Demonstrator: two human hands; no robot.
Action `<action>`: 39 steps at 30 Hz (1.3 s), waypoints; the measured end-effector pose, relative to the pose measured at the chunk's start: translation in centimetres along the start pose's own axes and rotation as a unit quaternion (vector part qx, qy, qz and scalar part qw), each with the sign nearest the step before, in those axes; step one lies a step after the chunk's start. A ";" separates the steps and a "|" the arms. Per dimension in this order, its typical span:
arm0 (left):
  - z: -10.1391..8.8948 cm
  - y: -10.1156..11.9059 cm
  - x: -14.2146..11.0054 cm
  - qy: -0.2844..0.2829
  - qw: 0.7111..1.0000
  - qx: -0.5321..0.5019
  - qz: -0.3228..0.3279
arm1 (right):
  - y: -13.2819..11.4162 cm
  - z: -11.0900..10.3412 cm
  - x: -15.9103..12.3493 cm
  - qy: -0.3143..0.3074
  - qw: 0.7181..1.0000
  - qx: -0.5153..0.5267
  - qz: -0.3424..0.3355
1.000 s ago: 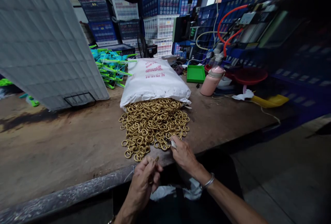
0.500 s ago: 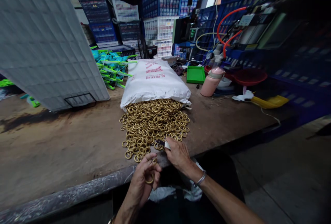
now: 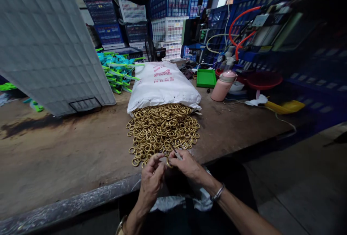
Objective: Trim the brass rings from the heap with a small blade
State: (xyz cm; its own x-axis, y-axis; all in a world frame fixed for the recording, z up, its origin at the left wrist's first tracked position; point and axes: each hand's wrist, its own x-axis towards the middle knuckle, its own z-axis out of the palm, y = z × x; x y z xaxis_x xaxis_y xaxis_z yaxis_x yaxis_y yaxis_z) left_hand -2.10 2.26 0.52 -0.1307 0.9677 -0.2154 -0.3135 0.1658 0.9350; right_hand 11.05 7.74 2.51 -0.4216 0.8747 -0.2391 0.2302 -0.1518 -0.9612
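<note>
A heap of gold-coloured rings [image 3: 162, 126] spills from the mouth of a white printed sack [image 3: 164, 85] onto the worktable. At the near edge of the heap, my left hand [image 3: 152, 177] is closed with its back toward me, and whatever its fingers hold is hidden. My right hand [image 3: 187, 164] grips a small slim tool [image 3: 177, 153] with a pale handle and dark tip, which looks like a small knife. A single ring [image 3: 169, 163] shows between the two hands, by my right fingertips; which hand bears it is unclear.
A grey padded panel [image 3: 54, 47] leans at left beside bright green and turquoise pieces [image 3: 119, 68]. On the right are a green tray [image 3: 206, 78], a pink bottle [image 3: 223, 86] and a red dish [image 3: 264, 80]. Stacked crates [image 3: 169, 29] fill the back. The table edge [image 3: 81, 195] runs close to my hands.
My left hand has turned from palm showing, with a ring in its curled fingers, to back showing, and moved up toward the right. The slim tool in my right hand has tilted more upright.
</note>
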 end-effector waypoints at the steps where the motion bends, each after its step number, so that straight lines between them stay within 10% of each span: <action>1: -0.1 0.0 0.0 -0.013 0.999 0.025 0.019 | 0.0 0.1 -0.2 -0.016 1.000 0.022 0.008; 9: -0.5 0.5 -0.3 -0.037 0.980 0.155 0.117 | 0.9 1.1 -0.5 -0.075 0.987 0.127 0.058; 19: -1.0 0.2 -0.3 0.020 0.928 0.298 0.221 | -0.1 0.6 -0.9 0.042 0.988 -0.120 -0.085; 29: -0.5 0.4 -0.5 -0.088 0.993 0.072 -0.042 | 0.7 1.4 -0.3 0.048 0.989 -0.130 -0.057; 34: -0.2 0.6 -0.8 -0.083 0.995 0.030 -0.051 | 1.1 1.0 -0.1 0.038 0.996 -0.056 -0.052; 39: -0.3 0.6 -0.6 -0.058 0.997 0.032 -0.050 | 1.4 0.9 -0.8 0.057 0.969 -0.217 -0.105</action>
State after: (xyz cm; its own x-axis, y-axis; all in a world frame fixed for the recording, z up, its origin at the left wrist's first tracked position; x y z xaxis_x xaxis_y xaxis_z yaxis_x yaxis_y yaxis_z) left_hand -2.47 1.74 1.15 0.0094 0.9606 -0.2778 -0.2587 0.2707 0.9272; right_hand 10.94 6.42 1.25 -0.4057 0.9140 -0.0044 0.5080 0.2215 -0.8324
